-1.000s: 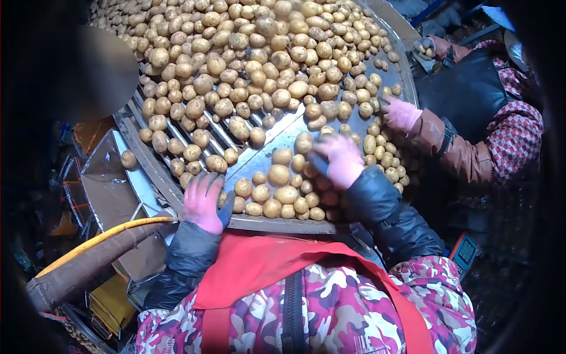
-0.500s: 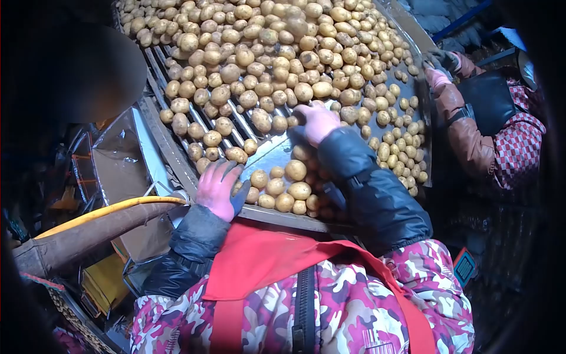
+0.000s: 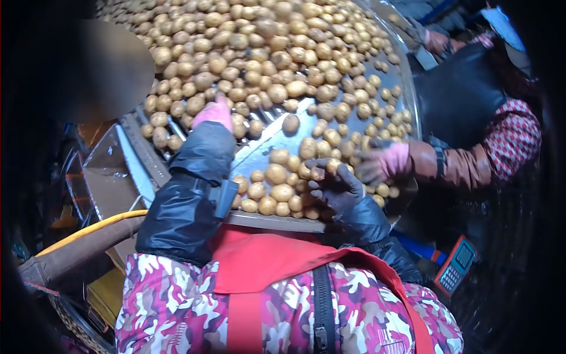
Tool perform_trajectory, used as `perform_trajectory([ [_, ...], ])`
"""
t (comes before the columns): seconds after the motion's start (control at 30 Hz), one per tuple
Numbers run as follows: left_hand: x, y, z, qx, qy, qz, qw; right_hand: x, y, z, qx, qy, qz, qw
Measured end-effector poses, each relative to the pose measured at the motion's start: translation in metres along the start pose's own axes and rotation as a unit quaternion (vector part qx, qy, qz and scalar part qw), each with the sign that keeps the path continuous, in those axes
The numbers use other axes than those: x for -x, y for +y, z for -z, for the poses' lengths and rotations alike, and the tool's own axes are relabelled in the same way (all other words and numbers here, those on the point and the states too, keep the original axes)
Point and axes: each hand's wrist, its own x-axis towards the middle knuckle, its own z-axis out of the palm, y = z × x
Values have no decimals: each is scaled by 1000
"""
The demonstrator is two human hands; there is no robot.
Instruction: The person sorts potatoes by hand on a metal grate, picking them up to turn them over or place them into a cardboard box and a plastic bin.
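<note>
Potatoes (image 3: 276, 174) cover much of a sorting table with metal bars and a flat metal sheet (image 3: 274, 138). My left hand (image 3: 214, 113), in a pink glove, reaches over the bars among the potatoes. One finger stretches forward; the others are mostly hidden, and I cannot see a potato in its grip. My right hand (image 3: 339, 187) is at the near right edge, its dark glove palm turned up. Its fingers are apart and touch or nearly touch potatoes beside them; the palm looks bare. A single potato (image 3: 290, 123) lies on the metal sheet.
A co-worker's pink-gloved hand (image 3: 386, 162) spreads over potatoes close to my right hand. Their other hand (image 3: 418, 34) is at the far right rim. Cardboard boxes (image 3: 112, 171) and a brown pipe (image 3: 82, 242) stand left. An orange-rimmed keypad device (image 3: 456, 265) lies right.
My left hand has moved forward from the near edge onto the bars. My right hand has drawn back towards me and turned palm up. The co-worker's hand has reached in from the right.
</note>
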Motion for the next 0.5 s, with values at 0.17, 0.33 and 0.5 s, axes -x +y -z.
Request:
perform_trajectory([
  [0.17,48,-10,18,247,41,-48,967,7,-8,2,90,106,-5,990],
  [0.33,147,6,10,803,-321,106,491,-1,-25,-53,432,94,58,895],
  [0.5,191,26,-17,819,-248,50,516,-64,-34,-37,530,94,123,834],
])
